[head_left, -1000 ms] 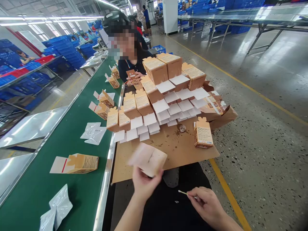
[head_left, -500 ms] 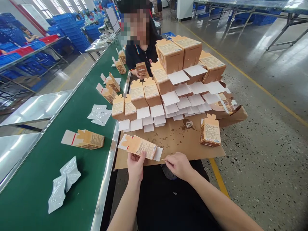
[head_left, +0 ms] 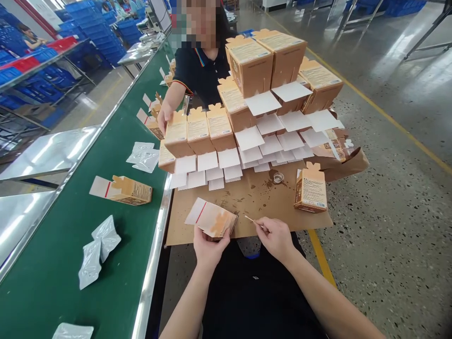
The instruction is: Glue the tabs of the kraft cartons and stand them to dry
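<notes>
My left hand [head_left: 208,249] is closed on a small carton [head_left: 215,221], which lies tilted above the cardboard sheet [head_left: 247,200]. The carton's white flap with a red strip points to the far left. In my right hand [head_left: 275,238] a thin cotton swab [head_left: 250,219] is pinched, its tip apart from the carton. Beyond my hands stands a stack of brown cartons [head_left: 247,70] with white flaps sticking out toward me. One upright carton [head_left: 310,188] stands alone on the right of the sheet, near a small clear round dish [head_left: 278,177] ringed by wet spots.
On the left runs a green conveyor belt [head_left: 116,254] with a metal edge. It carries silver pouches [head_left: 100,249] and open cartons [head_left: 123,190]. Across the stack, a co-worker's hand [head_left: 165,117] touches a carton at the stack's left end.
My left hand has turned the carton so its other face shows. The swab has come away from the carton's flap. The co-worker has reached over, and another carton tops the stack's left end.
</notes>
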Available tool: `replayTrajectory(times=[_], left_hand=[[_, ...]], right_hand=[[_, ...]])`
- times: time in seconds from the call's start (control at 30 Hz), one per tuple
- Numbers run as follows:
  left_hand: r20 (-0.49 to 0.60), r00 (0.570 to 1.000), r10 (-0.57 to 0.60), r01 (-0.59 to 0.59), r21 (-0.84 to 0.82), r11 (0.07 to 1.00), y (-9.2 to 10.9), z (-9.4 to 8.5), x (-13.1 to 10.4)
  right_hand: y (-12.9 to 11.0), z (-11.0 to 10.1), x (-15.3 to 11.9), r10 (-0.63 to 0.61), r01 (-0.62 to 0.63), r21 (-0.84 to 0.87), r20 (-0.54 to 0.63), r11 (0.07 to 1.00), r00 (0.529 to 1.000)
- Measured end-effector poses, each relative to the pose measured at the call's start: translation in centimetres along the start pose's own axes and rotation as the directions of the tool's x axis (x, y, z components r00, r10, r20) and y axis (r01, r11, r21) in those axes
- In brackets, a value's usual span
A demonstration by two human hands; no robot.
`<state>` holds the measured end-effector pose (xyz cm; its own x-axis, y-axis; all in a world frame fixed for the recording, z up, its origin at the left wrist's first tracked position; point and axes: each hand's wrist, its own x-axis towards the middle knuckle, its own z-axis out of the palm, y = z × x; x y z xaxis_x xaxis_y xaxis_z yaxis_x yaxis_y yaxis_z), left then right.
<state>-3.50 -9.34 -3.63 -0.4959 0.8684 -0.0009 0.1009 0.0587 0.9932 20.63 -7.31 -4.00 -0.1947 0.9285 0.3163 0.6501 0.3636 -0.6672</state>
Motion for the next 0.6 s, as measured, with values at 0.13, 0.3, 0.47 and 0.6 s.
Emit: replayTrajectory(times=[0.13,0.3,0.47,0.6], left_hand=[[-0.028,0.997,0.073,-0.07,0.087,0.994,-0.7,0.4,-0.6],[-0.017,0.999,0.035,-0.033,0.135,0.99,-1.1,0.0,0.2],[0.003,0.998,0.068,-0.068,0.087,0.994,-1.4,0.7,0.9],[0.029,0.995,0.092,-0.093,0.054,0.994,-1.4,1.7,0.8]], right_hand=[[-0.3,-1.2,-1.8,0.066,-0.061,0.076,-0.069,0.995,0.995],[-1.0,-1.0,-3.0,0.123,-0.113,0.112,-0.082,0.987,0.989],[-1.6,-0.1,-3.5,0.067,-0.054,0.125,-0.102,0.991,0.993],[-1.4,-0.1,-3.3,0.033,-0.02,0.144,-0.093,0.989,0.995]])
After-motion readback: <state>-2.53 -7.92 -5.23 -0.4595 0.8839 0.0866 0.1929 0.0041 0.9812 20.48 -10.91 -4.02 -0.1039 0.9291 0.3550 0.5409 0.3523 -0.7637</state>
